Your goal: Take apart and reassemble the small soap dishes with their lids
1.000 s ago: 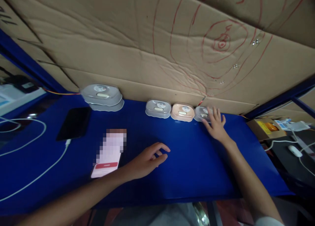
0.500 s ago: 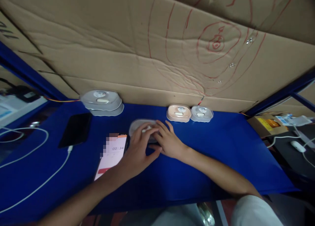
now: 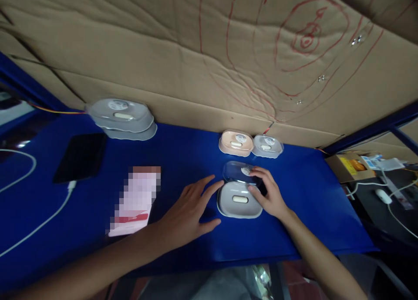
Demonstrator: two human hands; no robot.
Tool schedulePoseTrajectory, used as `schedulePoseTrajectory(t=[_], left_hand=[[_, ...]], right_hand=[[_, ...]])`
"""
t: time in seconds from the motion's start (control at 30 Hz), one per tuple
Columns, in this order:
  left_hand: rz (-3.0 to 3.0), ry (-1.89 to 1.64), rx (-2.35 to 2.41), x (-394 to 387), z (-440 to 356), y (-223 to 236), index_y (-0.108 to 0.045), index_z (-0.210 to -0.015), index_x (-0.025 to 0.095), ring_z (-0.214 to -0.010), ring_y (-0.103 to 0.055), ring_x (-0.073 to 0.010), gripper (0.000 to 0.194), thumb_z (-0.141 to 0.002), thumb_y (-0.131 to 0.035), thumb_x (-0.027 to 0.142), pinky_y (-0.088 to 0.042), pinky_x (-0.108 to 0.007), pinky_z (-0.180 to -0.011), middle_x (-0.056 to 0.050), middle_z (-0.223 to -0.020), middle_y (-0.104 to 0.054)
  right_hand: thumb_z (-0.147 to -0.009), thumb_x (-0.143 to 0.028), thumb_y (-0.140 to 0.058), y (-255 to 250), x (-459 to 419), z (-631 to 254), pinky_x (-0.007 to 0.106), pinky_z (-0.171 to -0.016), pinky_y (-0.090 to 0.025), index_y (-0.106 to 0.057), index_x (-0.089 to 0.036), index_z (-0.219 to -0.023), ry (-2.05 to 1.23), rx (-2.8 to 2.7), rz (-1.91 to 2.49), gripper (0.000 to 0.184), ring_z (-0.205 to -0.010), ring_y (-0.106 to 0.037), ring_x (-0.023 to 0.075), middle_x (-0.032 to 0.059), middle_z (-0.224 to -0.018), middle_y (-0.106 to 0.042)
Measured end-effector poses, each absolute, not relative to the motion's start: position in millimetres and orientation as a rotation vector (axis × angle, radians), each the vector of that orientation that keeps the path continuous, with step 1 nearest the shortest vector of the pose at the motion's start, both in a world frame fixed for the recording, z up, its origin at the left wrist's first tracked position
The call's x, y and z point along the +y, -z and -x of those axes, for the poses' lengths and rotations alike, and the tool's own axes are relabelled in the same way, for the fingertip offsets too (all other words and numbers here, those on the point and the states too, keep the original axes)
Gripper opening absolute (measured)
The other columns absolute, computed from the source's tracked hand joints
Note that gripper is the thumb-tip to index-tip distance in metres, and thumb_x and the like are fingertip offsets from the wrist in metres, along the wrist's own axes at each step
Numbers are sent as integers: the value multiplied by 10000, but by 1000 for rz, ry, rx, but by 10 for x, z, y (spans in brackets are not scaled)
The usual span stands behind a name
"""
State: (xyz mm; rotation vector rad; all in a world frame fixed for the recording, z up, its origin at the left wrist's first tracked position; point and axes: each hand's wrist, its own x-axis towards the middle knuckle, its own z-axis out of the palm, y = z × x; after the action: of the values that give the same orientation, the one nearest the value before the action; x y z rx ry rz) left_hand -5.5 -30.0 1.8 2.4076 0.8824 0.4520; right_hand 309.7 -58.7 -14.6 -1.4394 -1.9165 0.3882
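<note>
A light grey oval dish (image 3: 246, 209) with a small cream bar-shaped piece (image 3: 240, 199) in its middle lies on the blue table. Just behind it, a clear plastic lid (image 3: 233, 173) with a round white sticker is off the dish. My right hand (image 3: 269, 193) grips the lid by its right side, fingers over the sticker end and thumb at the dish's edge. To the left of the dish, my left hand (image 3: 196, 210) is open with fingers spread, holding nothing; its fingertips are close to the dish's left rim.
Behind are a peach lidded dish (image 3: 235, 144) and a grey lidded one (image 3: 267, 146). At back left stand two stacked grey lidded dishes (image 3: 122, 117). A lit phone (image 3: 137, 200), a dark tablet (image 3: 80, 158) and a white cable (image 3: 55, 224) lie left. A cardboard wall (image 3: 146, 52) rises behind.
Both hands and the dish have moved right, away from the phone. The lid is now apart from the dish in my right hand, and my left hand has let go.
</note>
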Motion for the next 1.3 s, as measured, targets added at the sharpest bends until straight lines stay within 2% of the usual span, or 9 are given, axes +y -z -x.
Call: schedulePoseTrajectory(t=[0.13,0.23,0.37,0.47,0.63,0.8,0.97,1.1,1.3], left_hand=[[-2522,-405,648,-353,59,-37,-488,-1497,313,-1558,-325,-419,691,-883,-804,289,-373,-641,-1209,-153,-1738,-235],[-2555,-457,651,-357,34,3,-645,-1244,251,-1529,-372,-415,380,-892,-790,249,-378,-646,-1206,-151,-1676,-353],[-2495,-567,788,-264,47,41,-663,-1078,216,-1445,-468,-367,168,-932,-738,250,-460,-575,-1159,-147,-1558,-474],[-2435,-552,891,-182,79,32,-621,-1227,219,-1444,-455,-389,394,-885,-802,296,-480,-576,-1133,-172,-1588,-434],[-2376,-454,901,-130,78,41,-382,-1539,288,-1439,-483,-407,942,-762,-913,330,-437,-615,-1133,-175,-1571,-482],[-2352,-541,857,-124,61,94,-383,-1536,320,-1377,-555,-381,904,-781,-880,339,-460,-572,-1102,-128,-1477,-578],[-2365,-651,807,-129,46,75,-347,-1552,319,-1347,-572,-378,930,-791,-876,401,-475,-565,-1096,-130,-1468,-582],[-2277,-745,819,-141,23,7,-354,-1523,317,-1369,-545,-372,886,-806,-865,424,-454,-574,-1137,-130,-1479,-550],[-2123,-804,668,-114,-2,27,-276,-1548,337,-1443,-486,-346,907,-848,-844,438,-451,-562,-1175,-158,-1539,-436]], right_hand=[[-1099,-387,-421,145,-528,-3093,640,-1248,-306,-499,-338,-1535,-361,-2036,1531,445,-1571,-351,321,82,-1621,-487],[-1108,-437,-377,53,-595,-3033,678,-1243,-249,-406,-322,-1609,-273,-2245,1470,515,-1613,-244,348,89,-1701,-372],[-1021,-593,-560,-97,-665,-2803,569,-1203,-358,-562,-210,-1482,-187,-2528,1114,599,-1425,-531,335,156,-1466,-636],[-1021,-472,-633,-123,-646,-2600,489,-1125,-443,-659,-175,-1306,-153,-2598,992,413,-1184,-680,273,125,-1206,-761],[-1054,-348,-602,-85,-654,-2475,448,-1181,-373,-647,-209,-1151,-384,-2495,953,175,-1156,-689,198,62,-1155,-768],[-1086,-325,-524,-26,-742,-2434,540,-1223,-222,-605,-201,-1137,-226,-2555,1050,157,-1432,-518,266,115,-1476,-642],[-1077,-413,-541,23,-747,-2374,502,-1097,-311,-610,-186,-1186,-73,-2554,1077,261,-1253,-617,289,126,-1343,-711],[-1088,-376,-512,-85,-749,-2378,426,-1020,-366,-597,-212,-1208,-341,-2392,1066,220,-1166,-644,241,84,-1249,-742],[-1089,-363,-514,-170,-766,-2384,417,-1035,-335,-553,-214,-1330,-458,-2410,1166,287,-1261,-586,251,101,-1386,-694]])
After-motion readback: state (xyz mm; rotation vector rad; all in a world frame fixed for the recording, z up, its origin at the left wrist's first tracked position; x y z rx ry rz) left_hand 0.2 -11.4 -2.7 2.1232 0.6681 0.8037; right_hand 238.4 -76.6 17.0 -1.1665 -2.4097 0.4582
